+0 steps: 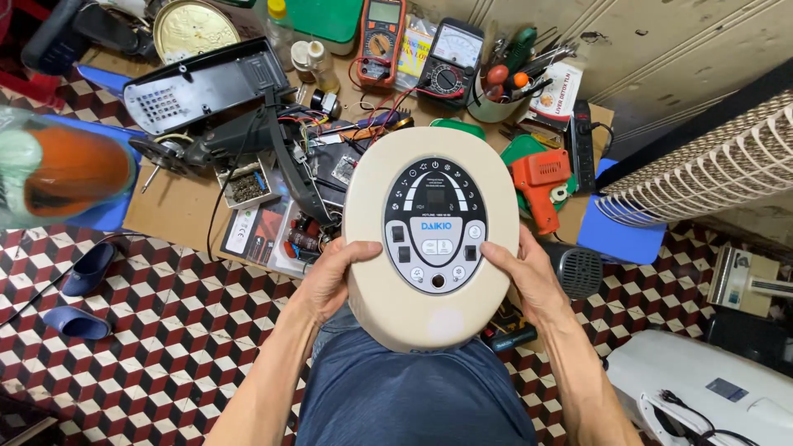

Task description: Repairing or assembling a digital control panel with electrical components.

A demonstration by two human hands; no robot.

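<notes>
I hold a cream oval appliance housing (372, 198) in front of me, its dark grey control panel (435, 223) with buttons and a small display facing up. My left hand (334, 277) grips its lower left edge, thumb on the top face. On the lower right edge sits my right hand (529, 277), its thumb near the panel. The housing hovers above my lap, over the near edge of a low cardboard-covered work surface (169, 206).
The work surface holds an opened black device (206, 87), wires and circuit boards, two multimeters (382, 37), an orange soldering gun (541, 186), a cup of tools (496, 95). A white fan grille (710, 161) is at right, a white appliance body (702, 388) lower right, blue slippers (83, 272) on the checkered floor.
</notes>
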